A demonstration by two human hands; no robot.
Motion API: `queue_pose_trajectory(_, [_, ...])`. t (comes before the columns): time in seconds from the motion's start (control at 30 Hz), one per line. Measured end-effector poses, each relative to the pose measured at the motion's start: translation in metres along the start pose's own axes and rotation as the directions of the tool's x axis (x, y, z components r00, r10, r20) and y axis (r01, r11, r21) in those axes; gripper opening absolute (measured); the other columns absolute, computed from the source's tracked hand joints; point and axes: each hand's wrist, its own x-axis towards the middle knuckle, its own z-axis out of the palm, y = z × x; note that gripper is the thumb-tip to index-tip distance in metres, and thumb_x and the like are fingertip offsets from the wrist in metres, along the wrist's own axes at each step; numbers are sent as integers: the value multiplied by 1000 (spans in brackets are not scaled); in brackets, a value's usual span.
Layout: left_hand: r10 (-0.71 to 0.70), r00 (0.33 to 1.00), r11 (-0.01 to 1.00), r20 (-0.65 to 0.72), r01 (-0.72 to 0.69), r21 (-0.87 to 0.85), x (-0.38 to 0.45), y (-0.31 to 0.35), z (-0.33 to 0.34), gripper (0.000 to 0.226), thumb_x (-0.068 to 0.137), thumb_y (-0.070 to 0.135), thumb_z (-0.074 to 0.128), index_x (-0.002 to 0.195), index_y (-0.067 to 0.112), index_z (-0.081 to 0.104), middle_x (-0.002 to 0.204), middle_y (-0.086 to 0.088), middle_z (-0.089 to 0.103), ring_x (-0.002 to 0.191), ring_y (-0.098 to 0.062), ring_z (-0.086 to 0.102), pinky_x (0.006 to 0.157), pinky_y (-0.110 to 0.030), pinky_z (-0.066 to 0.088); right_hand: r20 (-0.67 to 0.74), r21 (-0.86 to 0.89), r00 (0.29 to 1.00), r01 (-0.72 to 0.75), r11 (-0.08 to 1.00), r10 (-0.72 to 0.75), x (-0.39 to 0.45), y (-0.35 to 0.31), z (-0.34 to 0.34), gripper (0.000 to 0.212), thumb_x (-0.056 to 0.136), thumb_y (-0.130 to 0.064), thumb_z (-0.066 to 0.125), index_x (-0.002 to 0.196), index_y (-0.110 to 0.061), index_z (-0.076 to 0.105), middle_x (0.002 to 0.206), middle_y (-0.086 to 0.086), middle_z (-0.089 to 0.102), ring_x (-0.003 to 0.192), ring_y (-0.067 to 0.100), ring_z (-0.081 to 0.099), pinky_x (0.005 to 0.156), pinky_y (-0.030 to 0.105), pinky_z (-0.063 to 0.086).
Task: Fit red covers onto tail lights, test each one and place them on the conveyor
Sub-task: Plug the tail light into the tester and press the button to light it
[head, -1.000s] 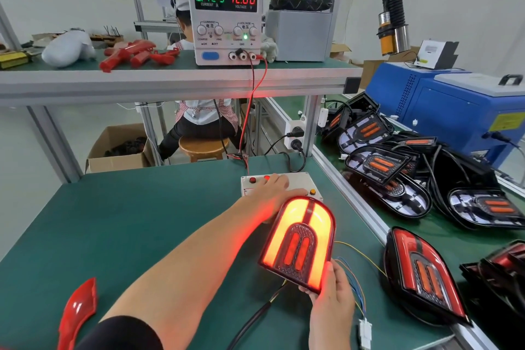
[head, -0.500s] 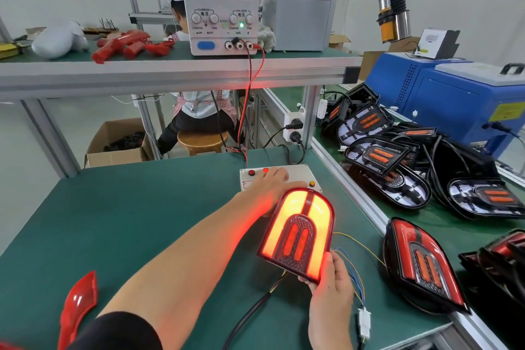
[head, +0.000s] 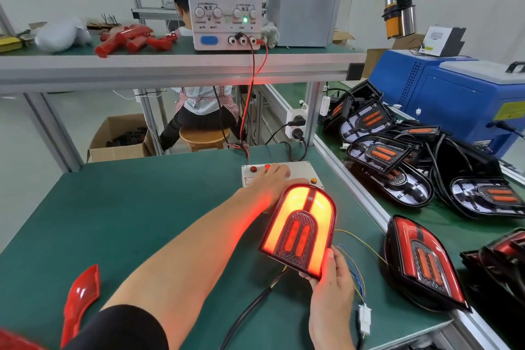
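Observation:
A red-covered tail light [head: 299, 229] glows bright orange-red, tilted up over the green bench. My right hand [head: 329, 290] grips its lower right corner, thumb on the lit face. My left hand [head: 270, 182] reaches past the lamp and rests on the white test box [head: 301, 169], fingers straight on its buttons. Another covered tail light [head: 423, 258], unlit, lies on the conveyor [head: 443, 216] to the right. A loose red cover [head: 81, 297] lies at the bench's near left.
The power supply [head: 225, 0] on the shelf reads 0.199 A and 12.00 V. Several uncovered tail lights [head: 380, 153] pile up on the conveyor before a blue machine [head: 454, 96]. Thin wires and a white connector [head: 364, 318] trail beside my right hand. A person sits beyond the bench.
The current reading has risen from 0.123 to 0.199 A. The lamp stays lit in my right hand, and my left hand has stayed on the test box.

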Motion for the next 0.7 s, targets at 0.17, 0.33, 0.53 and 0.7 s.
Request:
queue_pose_trajectory(0.17, [3,1000,999,16,-3,33,0,0,-1,80,97,27,65,150,59,15,142,-8,35,134,-30,29,110,-52,27,-2,-5,1000,1,1000,-1,-1,-1,0,22,108,-20,44,109,-24,66,91,4,77,77,9,74,62,22,59])
queue_pose_trajectory(0.33, [6,1000,999,11,-7,34,1,1,-2,81,96,27,66,149,60,15,141,-7,35,133,-30,28,109,-53,27,-7,-10,1000,10,1000,-10,-1,0,-1,23,108,-21,44,108,-27,66,91,2,77,80,9,74,63,22,60])
queue_pose_trajectory(0.53, [3,1000,999,23,-4,47,1,1,-4,72,101,26,58,149,60,17,140,-7,36,134,-30,28,110,-52,27,15,-10,1000,14,1000,-14,1,2,-2,23,108,-20,43,109,-23,66,86,3,77,73,8,73,57,22,58])
queue_pose_trajectory(0.7, [-17,1000,999,19,16,48,-12,7,-15,94,91,18,72,156,53,14,158,-8,20,145,-30,16,119,-51,18,36,-27,999,26,999,-25,4,6,-4,25,107,-19,45,115,-8,65,106,20,72,80,14,68,65,25,58])
